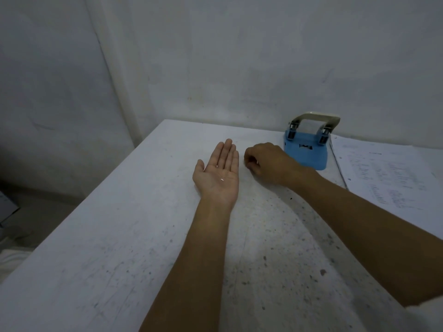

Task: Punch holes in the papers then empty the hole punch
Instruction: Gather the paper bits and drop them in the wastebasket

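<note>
A blue hole punch (306, 149) with a pale lever stands upright near the table's far edge. Printed papers (393, 183) lie flat to its right. My left hand (219, 172) rests palm up on the table with its fingers straight, and two tiny white paper bits (222, 179) lie on the palm. My right hand (267, 164) sits knuckles up between the left hand and the punch, fingertips pinched together low on the table. A small white speck shows at those fingertips; I cannot tell whether it is held.
The white table (119, 248) is speckled with dark marks, and its left edge drops to a dim floor. A grey wall (239, 68) stands right behind the punch and the papers.
</note>
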